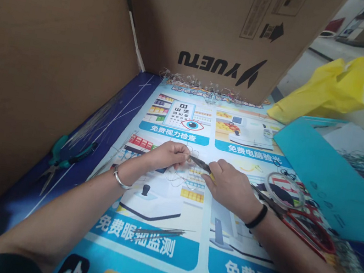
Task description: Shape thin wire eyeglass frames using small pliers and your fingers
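My left hand (171, 154) is closed in a pinch over the middle of the printed mat, holding thin wire (174, 181) that loops loosely below and to its right. From the right, my right hand (231, 184) grips a pair of long-nose pliers (201, 163). Their dark jaws reach to the left fingertips, and a bit of yellow handle shows by the right fingers. Whether the jaws hold the wire is too small to tell. Short dark rods or wires (162, 233) lie on the mat nearer me.
Cardboard walls (204, 23) stand behind and left. Teal-handled pliers (55, 163) and loose straight wires (91, 126) lie left. Red-handled scissors (311, 229), a clear round container (285, 189) and a blue box (322, 174) are right. Wire pieces (210, 90) line the back, beside a yellow bag (336, 88).
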Tool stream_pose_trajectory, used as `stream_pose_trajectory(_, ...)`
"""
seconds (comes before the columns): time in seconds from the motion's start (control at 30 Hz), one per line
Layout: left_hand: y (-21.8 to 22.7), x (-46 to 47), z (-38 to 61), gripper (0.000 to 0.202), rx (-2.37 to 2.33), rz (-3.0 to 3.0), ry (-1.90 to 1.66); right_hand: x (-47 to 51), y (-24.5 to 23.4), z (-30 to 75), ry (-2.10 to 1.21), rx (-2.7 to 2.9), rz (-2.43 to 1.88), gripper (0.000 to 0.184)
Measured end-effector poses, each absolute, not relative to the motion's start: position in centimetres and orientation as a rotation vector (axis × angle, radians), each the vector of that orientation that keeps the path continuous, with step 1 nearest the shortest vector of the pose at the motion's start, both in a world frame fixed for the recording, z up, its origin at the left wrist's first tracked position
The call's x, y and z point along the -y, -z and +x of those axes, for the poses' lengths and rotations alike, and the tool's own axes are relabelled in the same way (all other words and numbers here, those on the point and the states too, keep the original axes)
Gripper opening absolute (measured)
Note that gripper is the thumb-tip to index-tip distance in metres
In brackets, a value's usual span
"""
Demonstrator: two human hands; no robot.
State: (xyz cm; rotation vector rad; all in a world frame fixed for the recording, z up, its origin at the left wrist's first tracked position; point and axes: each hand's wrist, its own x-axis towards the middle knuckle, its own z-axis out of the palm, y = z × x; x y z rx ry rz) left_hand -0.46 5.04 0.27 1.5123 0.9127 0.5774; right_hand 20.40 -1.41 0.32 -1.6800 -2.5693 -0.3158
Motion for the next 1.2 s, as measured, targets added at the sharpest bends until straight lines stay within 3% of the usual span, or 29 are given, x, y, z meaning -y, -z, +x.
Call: stream_pose_trajectory(1.2, -0.38, -5.08, -0.24, 0.014, -0.908, 1.494, -0.697, 1.12, 0.24, 21.28, 0.483, 2.456, -1.610, 0.028)
